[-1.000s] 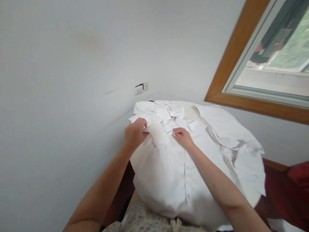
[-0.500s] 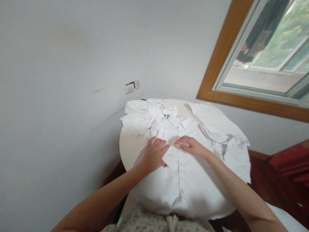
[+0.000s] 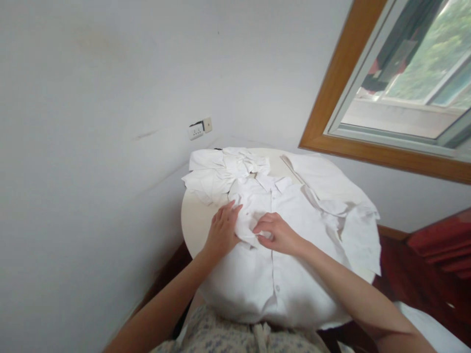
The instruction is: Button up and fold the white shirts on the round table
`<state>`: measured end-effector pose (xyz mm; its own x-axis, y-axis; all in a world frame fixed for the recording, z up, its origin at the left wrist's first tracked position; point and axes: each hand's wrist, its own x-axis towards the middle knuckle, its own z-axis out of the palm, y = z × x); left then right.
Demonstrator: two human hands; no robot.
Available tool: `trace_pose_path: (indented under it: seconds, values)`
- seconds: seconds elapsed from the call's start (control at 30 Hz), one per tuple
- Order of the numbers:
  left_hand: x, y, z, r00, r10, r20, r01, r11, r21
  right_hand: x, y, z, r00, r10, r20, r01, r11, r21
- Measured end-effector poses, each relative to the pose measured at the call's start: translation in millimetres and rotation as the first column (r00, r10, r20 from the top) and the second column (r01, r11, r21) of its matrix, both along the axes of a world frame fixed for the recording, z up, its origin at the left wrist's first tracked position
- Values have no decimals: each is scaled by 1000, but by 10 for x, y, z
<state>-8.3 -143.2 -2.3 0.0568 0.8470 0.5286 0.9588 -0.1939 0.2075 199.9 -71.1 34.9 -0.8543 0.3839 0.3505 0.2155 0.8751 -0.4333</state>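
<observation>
A white button-up shirt (image 3: 239, 284) lies front side up, its collar (image 3: 274, 183) away from me and its lower edge hanging over the near side of the round table. One sleeve (image 3: 247, 223) is folded in over the left side of the shirt's front. My left hand (image 3: 222, 226) rests at the outer edge of that sleeve, fingers stretched out and pointing away from me. With thumb and fingers pinched together, my right hand (image 3: 277, 234) holds the cuff end of the sleeve near the button line. The cloth between the fingertips is partly hidden.
A crumpled white garment (image 3: 211, 171) lies at the back left of the cream table (image 3: 193, 220). Folded white cloth (image 3: 320, 176) lies at the back right. Walls with a socket (image 3: 196, 131) and a wood-framed window (image 3: 368, 152) stand close behind. A red curtain (image 3: 441, 240) hangs at right.
My left hand has shifted left to the sleeve's outer edge. My right hand has come nearer and slightly left, and now pinches the cuff end.
</observation>
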Motion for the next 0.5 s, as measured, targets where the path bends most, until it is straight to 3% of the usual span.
trace_pose_path:
  seconds: [0.2,0.37,0.43,0.5]
  values:
    - [-174,131,-110,996,-83,37,84,995,-55,650,76,219,999,-8,49,16,986,-169]
    - [-250,188,-281,993,-115,-10,113,988,-104,1063,81,71,968,127,217,2,860,-510]
    - [-255,200,-304,993,-114,-13,112,988,-109,1094,112,-19,968,38,249,110,825,-554]
    - [-252,205,-301,993,-116,-14,113,987,-111,1039,161,-79,961,-134,241,246,811,-531]
